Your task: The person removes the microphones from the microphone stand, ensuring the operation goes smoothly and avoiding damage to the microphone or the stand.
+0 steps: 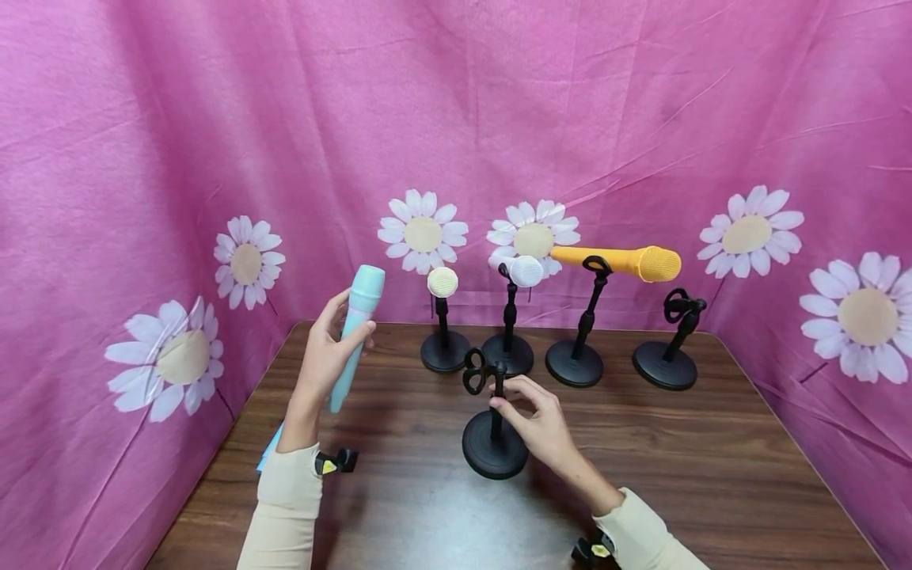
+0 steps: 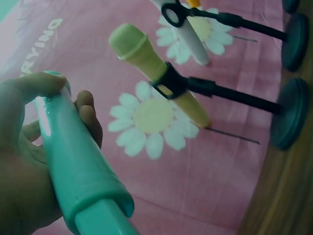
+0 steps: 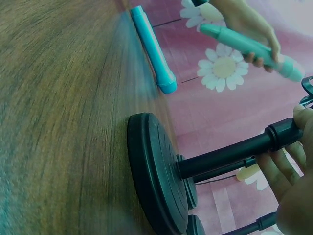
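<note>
My left hand (image 1: 322, 364) grips a light teal microphone (image 1: 366, 290) by its body, raised above the table with its head up and tilted to the right. In the left wrist view the thumb lies along the same microphone (image 2: 83, 156). With thumb and fingers my right hand (image 1: 545, 423) pinches the upper pole of a black desk microphone stand (image 1: 495, 453). A ring-shaped clip (image 1: 475, 372) tops that stand, with nothing in it. The right wrist view shows its round base (image 3: 151, 171) at the wooden tabletop.
Behind stand stands with a pale yellow microphone (image 1: 442, 282), a white one (image 1: 526, 271) and an orange-yellow one (image 1: 620, 260). Another stand (image 1: 666, 364) at the right bears none. A blue microphone (image 3: 154, 54) lies at the left, mostly behind my left arm in the head view.
</note>
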Available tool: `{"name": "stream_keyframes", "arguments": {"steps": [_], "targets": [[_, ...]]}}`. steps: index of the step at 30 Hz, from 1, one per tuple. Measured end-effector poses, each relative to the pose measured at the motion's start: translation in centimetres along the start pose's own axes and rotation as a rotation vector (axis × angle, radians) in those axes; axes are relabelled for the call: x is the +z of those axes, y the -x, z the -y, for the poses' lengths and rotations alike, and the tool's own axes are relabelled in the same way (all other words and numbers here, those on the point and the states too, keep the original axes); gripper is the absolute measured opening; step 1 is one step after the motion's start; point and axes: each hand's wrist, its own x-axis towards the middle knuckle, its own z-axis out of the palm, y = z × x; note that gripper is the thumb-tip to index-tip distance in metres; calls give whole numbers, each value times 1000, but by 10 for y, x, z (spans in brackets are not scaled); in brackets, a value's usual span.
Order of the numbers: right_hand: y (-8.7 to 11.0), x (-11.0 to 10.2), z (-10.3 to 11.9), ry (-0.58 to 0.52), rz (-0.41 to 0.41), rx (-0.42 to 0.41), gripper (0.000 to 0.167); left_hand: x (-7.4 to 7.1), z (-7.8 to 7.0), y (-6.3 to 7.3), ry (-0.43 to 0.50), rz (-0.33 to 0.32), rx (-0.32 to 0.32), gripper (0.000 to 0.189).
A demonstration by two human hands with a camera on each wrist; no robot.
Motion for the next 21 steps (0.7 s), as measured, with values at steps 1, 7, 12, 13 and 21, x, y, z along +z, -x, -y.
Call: {"name": "stream_keyframes", "arguments": {"steps": [1,7,12,13,21], "targets": [[0,0,0,1,-2,2,22,-1,3,0,-16,3,-13,64],[1,0,-1,0,-5,4,22,-8,25,0,-116,23,-112,67],[1,0,0,0,-4,-5,23,-11,45,2,-258,47,-167,70],[1,0,0,5,-4,-8,23,-11,49,3,-287,52,-177,70],[0,-1,-2,12,1,-6,22,-9,74,7,-409,32,-242,75]]}}
